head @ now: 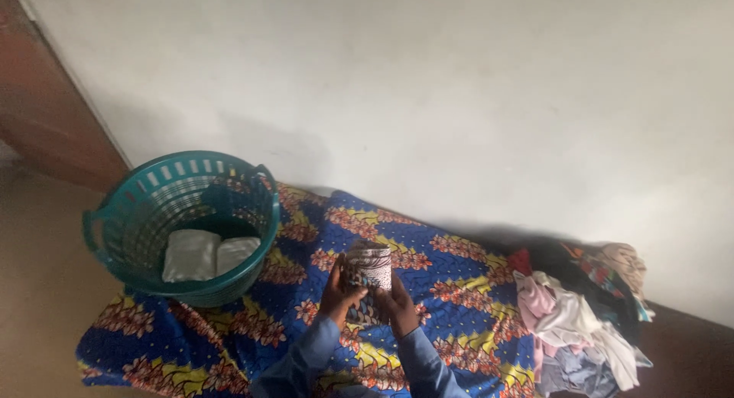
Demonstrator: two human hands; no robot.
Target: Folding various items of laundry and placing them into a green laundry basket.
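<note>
Holding a small folded patterned cloth (368, 269) upright between both hands, above the middle of the printed blue, yellow and orange sheet (451, 291) spread over the floor. Left hand (339, 295) clasped on the cloth's left edge, right hand (397, 305) gripping its lower right side, fingers of both curled round the bundle; blue sleeves (306, 360) reaching in from the sheet's near edge. Sitting on the sheet's far left corner, a green laundry basket (115, 214) with two pale folded pieces (202, 254) on its bottom. Heaped at the sheet's right edge, against the wall, a pile of unfolded clothes (577, 321) in pink, white, dark and mixed colours. Likely risks from here: folds slipping open if either grip loosens, since the bundle is pinched only at its sides; the bundle dropping onto the sheet and spreading out; the loose pile at the right edge sliding off onto the bare floor if nudged.
</note>
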